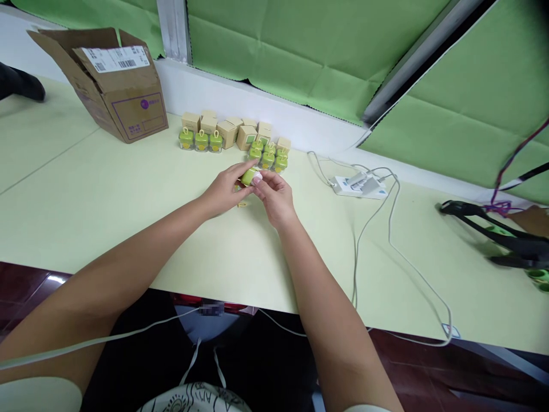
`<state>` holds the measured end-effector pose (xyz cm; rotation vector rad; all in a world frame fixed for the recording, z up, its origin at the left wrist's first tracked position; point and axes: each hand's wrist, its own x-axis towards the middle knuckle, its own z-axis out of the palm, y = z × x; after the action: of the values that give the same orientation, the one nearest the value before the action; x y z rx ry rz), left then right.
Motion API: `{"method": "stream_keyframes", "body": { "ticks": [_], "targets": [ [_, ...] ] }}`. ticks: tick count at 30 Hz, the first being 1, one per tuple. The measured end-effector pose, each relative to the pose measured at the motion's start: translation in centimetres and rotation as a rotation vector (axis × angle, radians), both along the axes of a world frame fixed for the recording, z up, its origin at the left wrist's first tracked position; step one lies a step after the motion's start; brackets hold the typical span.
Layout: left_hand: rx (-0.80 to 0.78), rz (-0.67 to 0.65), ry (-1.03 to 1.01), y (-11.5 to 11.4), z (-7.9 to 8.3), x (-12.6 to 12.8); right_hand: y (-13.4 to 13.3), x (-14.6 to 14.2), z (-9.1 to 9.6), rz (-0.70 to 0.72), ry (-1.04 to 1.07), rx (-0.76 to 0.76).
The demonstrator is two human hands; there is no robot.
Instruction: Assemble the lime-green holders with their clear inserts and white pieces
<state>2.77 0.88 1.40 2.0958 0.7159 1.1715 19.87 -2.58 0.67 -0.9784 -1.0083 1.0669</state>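
Both of my hands meet over the middle of the table around a small jar with a green lid (pixel 249 176). My left hand (pixel 226 187) is closed round its left side. At the other side, the fingers of my right hand (pixel 274 194) pinch its whitish end, and part of the jar is hidden by them. A small yellow loop (pixel 242 204) lies on the table just under the hands. Beyond them stand similar green-lidded jars with yellow loops, three in a left group (pixel 201 141) and several in a right group (pixel 268 157).
Several small cardboard boxes (pixel 227 133) stand behind the jars, near the wall. An open carton (pixel 132 109) is at the back left. A white power strip (pixel 360 186) trails cables (pixel 390 229) across the right side. Black-framed equipment (pixel 493 229) sits far right.
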Motion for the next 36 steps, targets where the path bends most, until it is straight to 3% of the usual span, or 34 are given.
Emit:
{"method": "stream_keyframes", "body": {
  "ticks": [6,17,36],
  "targets": [
    [-0.254,-0.094,-0.142,-0.2,0.2,0.2,-0.1,0.0,0.2,0.000,0.001,0.036],
    [-0.477,-0.151,-0.386,1.2,-0.7,0.6,-0.5,-0.1,0.8,-0.017,-0.054,0.063],
    [-0.555,-0.170,-0.430,0.7,0.0,0.1,-0.5,-0.7,0.9,-0.065,-0.119,0.128]
  ]
}}
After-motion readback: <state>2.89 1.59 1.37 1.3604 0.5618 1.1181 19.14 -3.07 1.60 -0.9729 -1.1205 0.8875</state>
